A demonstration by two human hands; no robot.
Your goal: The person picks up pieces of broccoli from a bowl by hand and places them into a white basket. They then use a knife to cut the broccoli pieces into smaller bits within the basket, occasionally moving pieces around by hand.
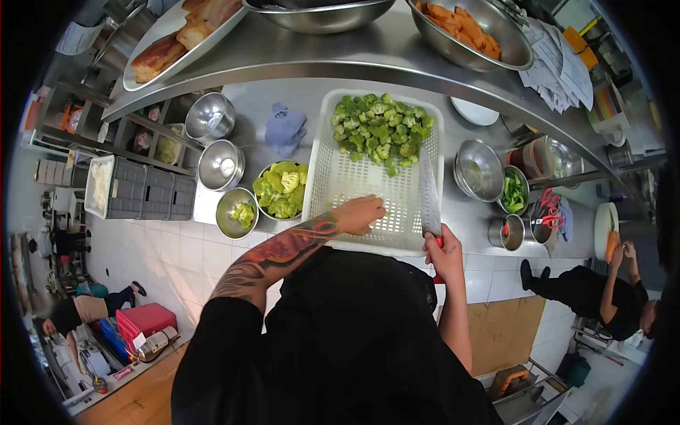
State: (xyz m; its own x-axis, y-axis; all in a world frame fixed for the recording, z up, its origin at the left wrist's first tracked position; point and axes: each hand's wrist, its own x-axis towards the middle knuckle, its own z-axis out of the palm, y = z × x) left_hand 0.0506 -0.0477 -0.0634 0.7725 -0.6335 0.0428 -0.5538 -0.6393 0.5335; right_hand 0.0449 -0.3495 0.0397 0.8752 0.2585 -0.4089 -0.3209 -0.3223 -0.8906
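Observation:
A white perforated plastic basket (322, 163) lies in front of me, with a heap of cut broccoli florets (382, 129) at its far end. Over the near half of the basket is my left hand (360, 215), its fingers curled down near the perforated bottom; what they hold, if anything, is hidden. My right hand (445, 253) grips the red handle of a large knife (429, 195) by the basket's near right corner. The blade points away from me along the right side, its tip close to the florets.
Left of the basket are a bowl of green florets (281, 188), metal bowls (220, 164) and a blue cloth (285, 130). Metal bowls (479, 170) and red-handled scissors (550, 207) stand right. A steel shelf (340, 69) crosses above. Another person (602, 290) works at far right.

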